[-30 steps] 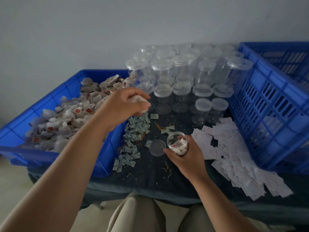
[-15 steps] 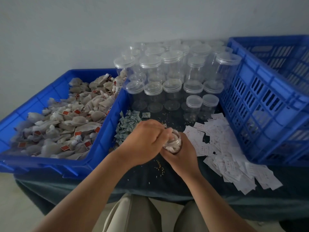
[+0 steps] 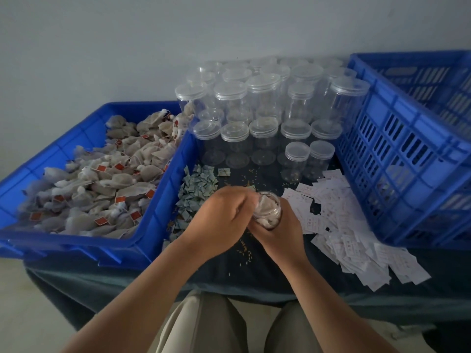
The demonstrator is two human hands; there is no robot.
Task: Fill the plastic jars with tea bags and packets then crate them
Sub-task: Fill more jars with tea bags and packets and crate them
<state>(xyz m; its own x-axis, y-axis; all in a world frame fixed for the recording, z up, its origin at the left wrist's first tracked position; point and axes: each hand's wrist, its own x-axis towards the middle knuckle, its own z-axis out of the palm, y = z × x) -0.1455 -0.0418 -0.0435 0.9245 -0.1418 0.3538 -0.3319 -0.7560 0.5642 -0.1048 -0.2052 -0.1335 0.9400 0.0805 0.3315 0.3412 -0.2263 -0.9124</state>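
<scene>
Around the work, a blue bin (image 3: pixel 158 225) fills the left of the frame, heaped with tea bags (image 3: pixel 102 179), many showing red tags. At upper centre, against the wall, stands a crowd of clear lidded jars (image 3: pixel 262 103), the taller ones behind and the shorter ones in front. A slatted blue crate (image 3: pixel 397 159) takes up the right side. Between bin and crate, on the dark tablecloth (image 3: pixel 229 276), lie a pile of small greenish packets (image 3: pixel 196 192) just beside the bin wall and a wide scatter of white paper slips (image 3: pixel 351 238) running along the foot of the crate. Loose grains (image 3: pixel 244 247) dot the cloth near the hands.

Low in the centre, the right hand (image 3: pixel 283 235) wraps around a small clear jar (image 3: pixel 267 212) and holds it tilted above the cloth, between the two paper piles. It has no lid on, and pale tea bags pack it up to the mouth. The left hand (image 3: pixel 221 220) covers the jar's left side, its fingers curled in at the opening. They are blurred and partly hidden, so I cannot tell whether they pinch a bag or only press on the contents.
</scene>
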